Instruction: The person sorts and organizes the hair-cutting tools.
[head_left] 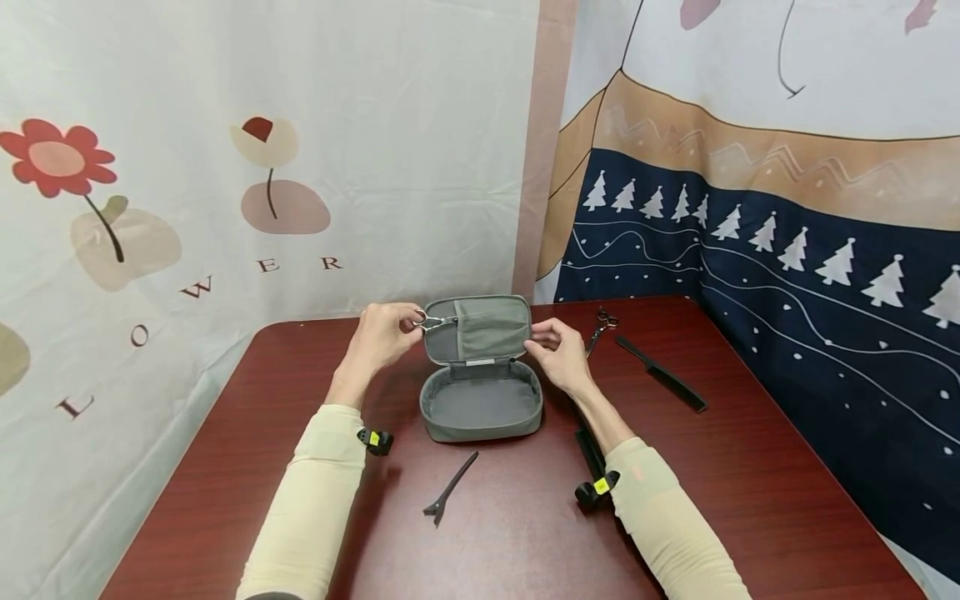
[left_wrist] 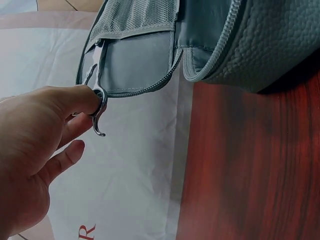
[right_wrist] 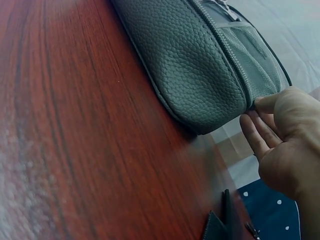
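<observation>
An unzipped grey case [head_left: 480,429] stands on the table, its lid [head_left: 495,329] raised and its lower half showing nothing inside. My left hand [head_left: 378,337] pinches silver scissors [left_wrist: 97,72] by a finger ring at the lid's left edge. Their blade end goes into the lid's mesh pocket [left_wrist: 137,17], where the tips are hidden. On the opposite side, my right hand [head_left: 564,358] pinches the lid's edge between thumb and fingers; in the right wrist view the thumb lies over the zipper edge beside the mesh.
A dark hair clip [head_left: 452,490] lies in front of the case. To the right are a black comb [head_left: 663,377] and a second pair of scissors [head_left: 597,333]. Another black item [head_left: 589,450] is partly covered by the right forearm. Printed curtains [head_left: 420,167] hang behind the table.
</observation>
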